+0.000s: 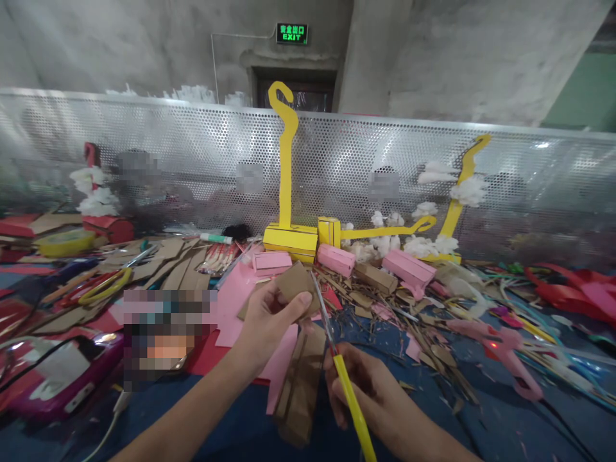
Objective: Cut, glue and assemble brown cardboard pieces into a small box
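Near the middle, my left hand (264,317) pinches a small brown cardboard piece (294,282) between thumb and fingers. My right hand (368,391) is closed round scissors with yellow handles (353,404), their metal blades pointing up and away at the right edge of that piece. Below and between my hands lies a folded strip of brown cardboard (301,385). Pink paper (235,298) is spread under and left of my left hand. Just beyond are small pink boxes (337,259) and a yellow box with a tall hooked strip (287,173) standing upright.
A pink glue gun (505,359) with a cable lies at the right. Cardboard scraps (447,359) litter the blue table. At the left are a purple case (72,378) and yellow-handled scissors (106,287). A perforated metal screen (192,147) runs along the back.
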The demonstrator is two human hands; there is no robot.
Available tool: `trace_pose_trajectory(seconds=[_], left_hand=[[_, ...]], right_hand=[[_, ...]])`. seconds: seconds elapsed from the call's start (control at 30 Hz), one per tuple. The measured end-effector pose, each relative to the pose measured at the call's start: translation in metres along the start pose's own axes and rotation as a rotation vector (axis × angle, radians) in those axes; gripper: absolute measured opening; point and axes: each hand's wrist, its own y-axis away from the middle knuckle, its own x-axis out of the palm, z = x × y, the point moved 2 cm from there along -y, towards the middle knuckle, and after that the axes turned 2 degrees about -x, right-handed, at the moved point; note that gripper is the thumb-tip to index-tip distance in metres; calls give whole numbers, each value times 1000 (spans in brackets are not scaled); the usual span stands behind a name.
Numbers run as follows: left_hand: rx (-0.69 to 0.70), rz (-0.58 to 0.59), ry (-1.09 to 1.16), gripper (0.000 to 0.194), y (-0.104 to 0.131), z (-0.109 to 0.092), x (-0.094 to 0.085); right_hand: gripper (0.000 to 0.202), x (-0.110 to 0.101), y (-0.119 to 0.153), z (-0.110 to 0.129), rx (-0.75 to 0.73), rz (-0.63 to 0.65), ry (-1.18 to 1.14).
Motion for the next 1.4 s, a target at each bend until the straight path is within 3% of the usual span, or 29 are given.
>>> trace_pose_trajectory(seconds=[0.4, 0.67, 0.93, 1.17, 1.27, 1.4], left_hand=[[22, -25, 69, 22, -1, 5, -1], [-15, -54, 170, 22, 0, 8, -3], [-129, -106, 331, 30, -5, 8, -10], [41, -80, 104, 17, -6, 3, -10], [31, -54, 12, 19, -5, 6, -8], [-9, -68, -87, 25, -5, 10, -10]], right_hand=[[34, -2, -1, -12, -55, -105, 24], [42, 3, -1, 2, 32, -192, -18], [46, 1, -2, -9, 31, -263, 69], [48, -28, -8, -16, -148, -326, 88], [49, -26, -4, -10, -202, -318, 125], [49, -23, -1, -6, -138, -306, 163]])
